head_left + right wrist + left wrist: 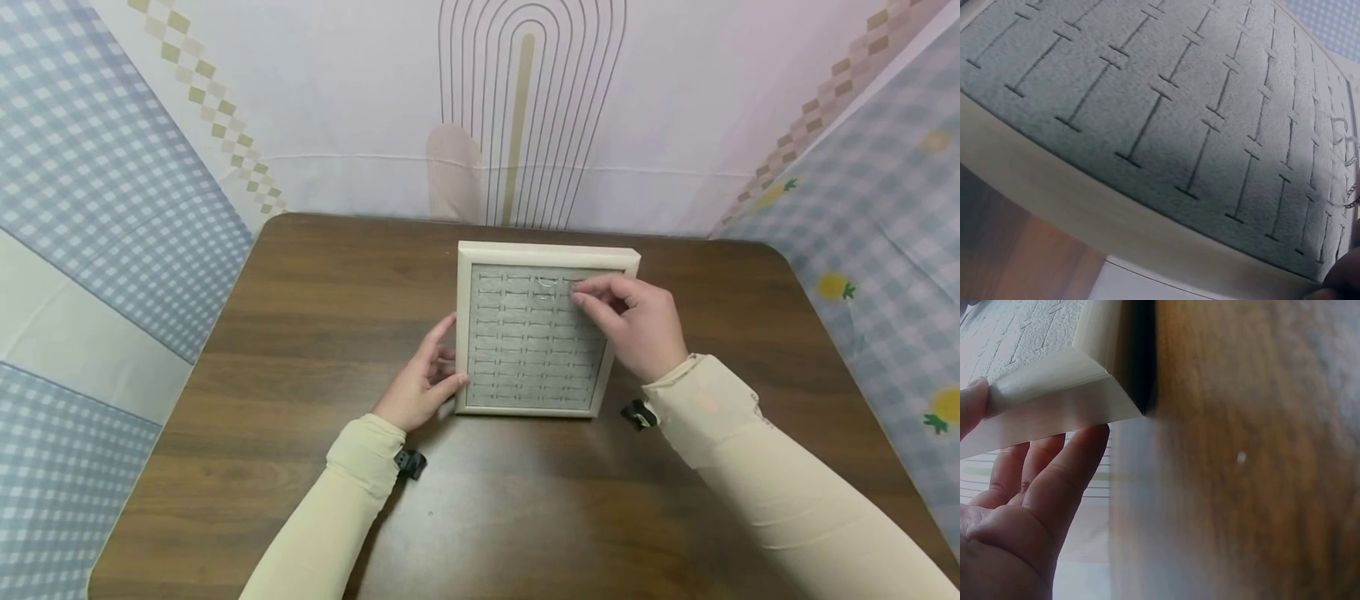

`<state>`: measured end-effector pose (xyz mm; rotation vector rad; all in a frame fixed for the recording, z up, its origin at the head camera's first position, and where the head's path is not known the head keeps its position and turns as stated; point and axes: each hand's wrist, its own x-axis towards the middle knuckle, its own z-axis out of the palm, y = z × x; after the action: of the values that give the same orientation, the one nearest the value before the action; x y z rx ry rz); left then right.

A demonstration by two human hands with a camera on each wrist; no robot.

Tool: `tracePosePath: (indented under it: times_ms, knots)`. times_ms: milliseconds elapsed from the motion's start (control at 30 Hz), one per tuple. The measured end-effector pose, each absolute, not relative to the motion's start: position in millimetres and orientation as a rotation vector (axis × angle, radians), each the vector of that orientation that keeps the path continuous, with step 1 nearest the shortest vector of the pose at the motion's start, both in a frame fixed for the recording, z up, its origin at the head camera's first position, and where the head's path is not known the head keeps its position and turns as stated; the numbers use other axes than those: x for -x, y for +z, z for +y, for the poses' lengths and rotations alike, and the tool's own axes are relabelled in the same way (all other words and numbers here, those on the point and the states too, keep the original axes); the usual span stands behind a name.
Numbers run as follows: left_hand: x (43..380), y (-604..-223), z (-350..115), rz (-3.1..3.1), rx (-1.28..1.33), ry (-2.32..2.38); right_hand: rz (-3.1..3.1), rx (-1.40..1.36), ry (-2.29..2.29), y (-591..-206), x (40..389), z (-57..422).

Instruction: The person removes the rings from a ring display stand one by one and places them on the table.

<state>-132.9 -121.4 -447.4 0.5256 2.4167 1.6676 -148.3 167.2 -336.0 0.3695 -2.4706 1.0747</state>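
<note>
A cream-framed ring display board point(536, 333) stands tilted back on the table, its grey padded face cut with rows of slots. My left hand point(420, 385) grips the frame's left edge low down, thumb at the front and fingers along the outer side point(1060, 469). Near the top right of the board, the thumb and forefinger of my right hand point(637, 321) pinch a small silvery ring, mostly hidden by the fingertips. Two thin rings point(547, 283) sit in slots just left of them. In the right wrist view, rings point(1350, 150) show at the right edge.
The brown wooden table point(300, 333) reaches out around the board. A white patterned curtain point(360, 100) hangs behind it, with checked cloth point(97, 167) on the left and more cloth point(885, 250) on the right. Dark wrist cameras point(411, 463) sit at both cuffs.
</note>
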Motion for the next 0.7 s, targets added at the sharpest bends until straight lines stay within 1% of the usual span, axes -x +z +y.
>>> tracePosePath:
  times_ms: [300, 567, 700]
  knots:
    - [132, -447, -120, 2.42, -0.537, 1.681, -2.45, -0.378, 1.1, -340, 139, 177]
    - [131, -449, -120, 2.415, -0.528, 1.682, -2.472, -0.323, 1.074, -349, 128, 194]
    - [131, -447, -119, 2.395, -0.535, 1.71, -2.514, -0.242, 1.081, -350, 121, 207]
